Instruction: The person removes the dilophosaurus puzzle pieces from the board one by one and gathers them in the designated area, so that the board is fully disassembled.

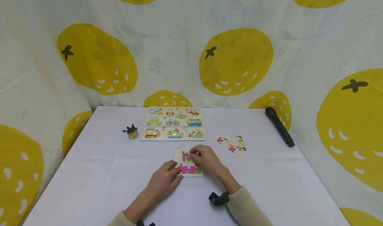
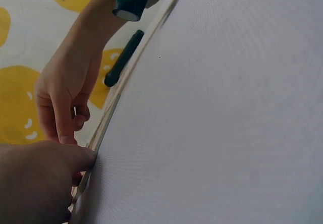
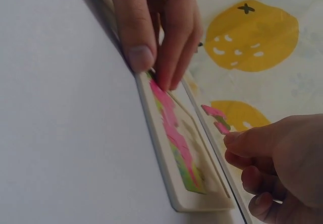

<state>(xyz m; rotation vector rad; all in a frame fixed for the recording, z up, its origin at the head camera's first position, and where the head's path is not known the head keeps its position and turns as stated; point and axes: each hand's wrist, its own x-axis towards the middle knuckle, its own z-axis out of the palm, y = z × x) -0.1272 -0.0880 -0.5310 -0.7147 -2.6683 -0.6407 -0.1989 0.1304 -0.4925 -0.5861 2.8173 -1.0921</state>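
Room to pass lies between loose pieces (image 1: 230, 140) and microphone (image 1: 280, 127); beyond the puzzle tray (image 1: 191, 175), the vehicle board (image 1: 174, 127) blocks low passage

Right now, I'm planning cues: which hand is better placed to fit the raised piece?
Probably the right hand, pinching that piece above the puzzle tray; the left hand holds the tray's edge.

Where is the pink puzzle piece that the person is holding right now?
In the head view, the pink puzzle piece is below the center, pinched in the right hand, over the upper left of the small puzzle tray.
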